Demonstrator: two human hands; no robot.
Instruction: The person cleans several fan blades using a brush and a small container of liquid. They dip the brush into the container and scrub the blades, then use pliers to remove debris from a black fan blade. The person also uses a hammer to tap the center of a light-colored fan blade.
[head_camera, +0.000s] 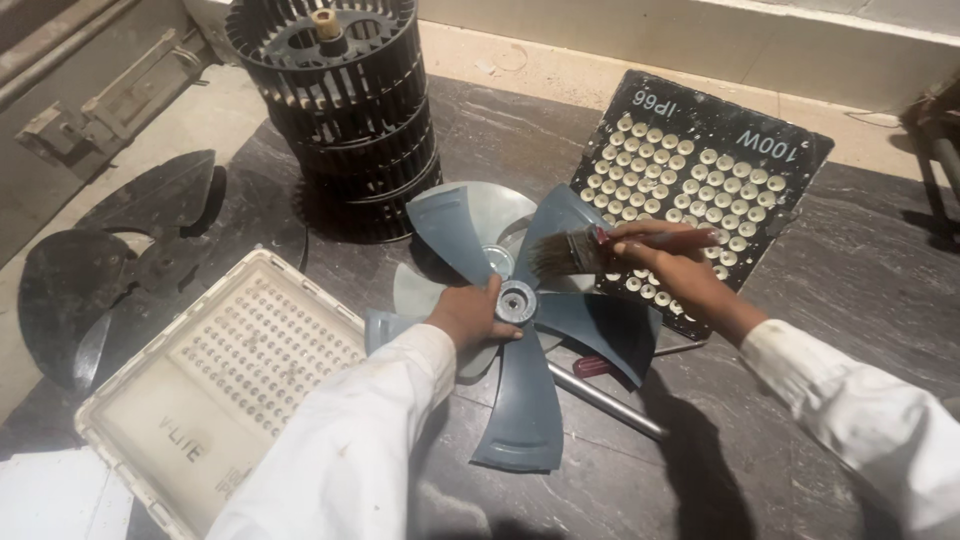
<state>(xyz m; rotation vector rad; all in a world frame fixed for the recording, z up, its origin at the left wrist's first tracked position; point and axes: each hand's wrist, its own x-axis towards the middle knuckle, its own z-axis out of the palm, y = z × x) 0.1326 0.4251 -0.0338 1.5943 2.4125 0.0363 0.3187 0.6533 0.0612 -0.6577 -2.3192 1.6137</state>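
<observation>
A grey plastic fan blade (530, 330) lies flat at the middle of the dark stone worktop (820, 300), and the left hand (468, 315) rests on it at nine o'clock of the hub (516, 301), fingers closed against the hub's rim. The right hand (672, 265) is clamped around a red-handled paintbrush (600, 250), bristles over the blade at one o'clock of the hub. A black LED panel (700, 170) lies at two o'clock, a white floodlight (215, 385) at eight, stacked blower wheels (340, 110) at eleven.
</observation>
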